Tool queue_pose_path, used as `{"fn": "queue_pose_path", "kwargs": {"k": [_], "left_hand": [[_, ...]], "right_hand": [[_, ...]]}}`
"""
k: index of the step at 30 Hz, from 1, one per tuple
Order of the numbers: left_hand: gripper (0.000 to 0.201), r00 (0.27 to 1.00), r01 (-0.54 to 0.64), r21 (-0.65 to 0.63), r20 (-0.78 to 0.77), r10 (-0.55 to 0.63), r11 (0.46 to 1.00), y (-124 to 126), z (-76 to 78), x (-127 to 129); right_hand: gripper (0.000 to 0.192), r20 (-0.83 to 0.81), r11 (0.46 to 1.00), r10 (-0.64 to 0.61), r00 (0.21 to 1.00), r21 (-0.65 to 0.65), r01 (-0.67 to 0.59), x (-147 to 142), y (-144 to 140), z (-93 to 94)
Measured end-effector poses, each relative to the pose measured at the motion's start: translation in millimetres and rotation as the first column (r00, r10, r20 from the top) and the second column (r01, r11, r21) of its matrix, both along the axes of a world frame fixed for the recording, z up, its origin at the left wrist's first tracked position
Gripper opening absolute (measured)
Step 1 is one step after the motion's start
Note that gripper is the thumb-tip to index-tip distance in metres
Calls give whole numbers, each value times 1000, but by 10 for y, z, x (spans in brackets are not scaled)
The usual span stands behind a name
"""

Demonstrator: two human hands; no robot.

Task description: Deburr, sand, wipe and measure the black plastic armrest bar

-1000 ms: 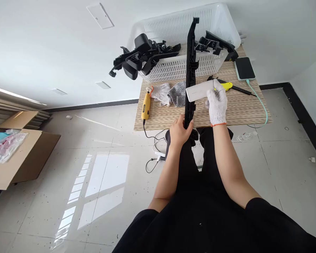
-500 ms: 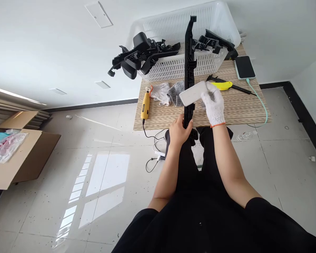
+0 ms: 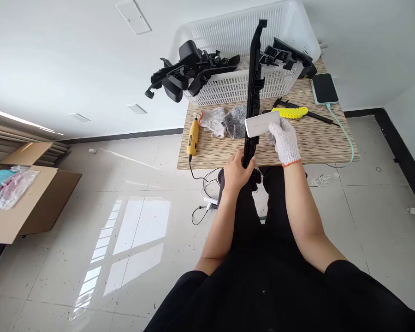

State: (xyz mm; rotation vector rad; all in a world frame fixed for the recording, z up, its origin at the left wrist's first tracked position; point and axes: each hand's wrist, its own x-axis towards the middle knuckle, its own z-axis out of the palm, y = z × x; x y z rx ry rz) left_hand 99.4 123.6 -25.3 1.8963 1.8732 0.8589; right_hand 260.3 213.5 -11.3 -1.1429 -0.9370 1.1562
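Left hand (image 3: 235,171) gripping black strip's (image 3: 254,87) hidden foot, gloved right hand (image 3: 285,142) clasping white block (image 3: 262,124), fingertips seemingly hidden

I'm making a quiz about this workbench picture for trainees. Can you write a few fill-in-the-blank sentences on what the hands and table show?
1. The right hand wears a white knitted ____.
2. The bare left hand grips the lower end of a long ____ plastic part.
3. The right hand holds a ____ block against that part.
4. The phone lies on the table to the ____ of the white basket.

Missing words: glove; black; white; right
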Motion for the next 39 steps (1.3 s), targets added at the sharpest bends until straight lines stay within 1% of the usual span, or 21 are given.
{"fn": "queue_pose_path", "kwargs": {"k": [2,4,7,9,13,15,17,20,21,23,25,26,28,29,30,33,35,37,39], "left_hand": [[29,1000,-2,-1,2,2,1000,-3,7,1],[29,1000,0,-9,3,0,1000,-5,17,4],[30,1000,2,-22,1,-2,1000,-6,27,7],[30,1000,-4,-19,-2,4,1000,-5,26,7],[30,1000,-10,-5,-7,10,1000,-3,15,7],[30,1000,-8,-8,-6,8,1000,-2,12,7],[30,1000,-7,-6,-5,7,1000,-1,10,7],[30,1000,-3,2,-12,3,1000,1,7,3],[30,1000,0,2,-14,0,1000,1,8,1],[31,1000,5,-5,-18,-5,1000,0,11,-1],[31,1000,6,-11,-21,-6,1000,-2,17,-1],[31,1000,6,-11,-21,-6,1000,-4,19,-1],[31,1000,5,-10,-20,-5,1000,-6,22,0],[31,1000,5,-10,-19,-6,1000,-7,21,1],[30,1000,6,-9,-21,-6,1000,-7,19,2],[28,1000,4,-5,-27,-4,1000,-8,9,4],[28,1000,5,-1,-30,-5,1000,-8,1,4],[28,999,11,3,-31,-10,1000,-7,-2,4],[27,999,14,2,-31,-14,1000,-7,0,5]], "right_hand": [[36,9,997,-15,1000,-71,15,-11,-19,33],[40,-11,995,-43,999,-94,42,-22,-48,59],[42,-64,998,-60,996,-32,58,-6,-92,61],[42,-127,998,-55,990,12,56,30,-116,45],[46,-301,999,-40,953,-36,31,112,-133,45],[52,-350,1000,-7,937,-3,6,129,-120,63],[50,-351,1000,-3,936,26,13,119,-100,73],[36,-284,999,-44,958,-1,45,66,-81,49],[36,-246,999,-48,968,3,50,44,-80,32],[48,-156,998,-58,986,17,61,5,-80,-5],[61,-90,994,-111,990,9,112,-20,-77,-35],[63,-72,989,-148,986,12,149,-27,-76,-45],[60,-56,978,-199,978,60,202,-29,-73,-56],[56,-47,976,-195,980,95,198,-27,-74,-58],[54,-29,979,-163,986,122,166,-25,-76,-60],[49,68,991,-34,997,132,24,-30,-83,-67],[49,105,990,-44,993,138,29,-44,-81,-82],[51,111,982,-98,989,173,78,-62,-73,-101],[53,125,974,-110,986,211,82,-75,-66,-116]]}}
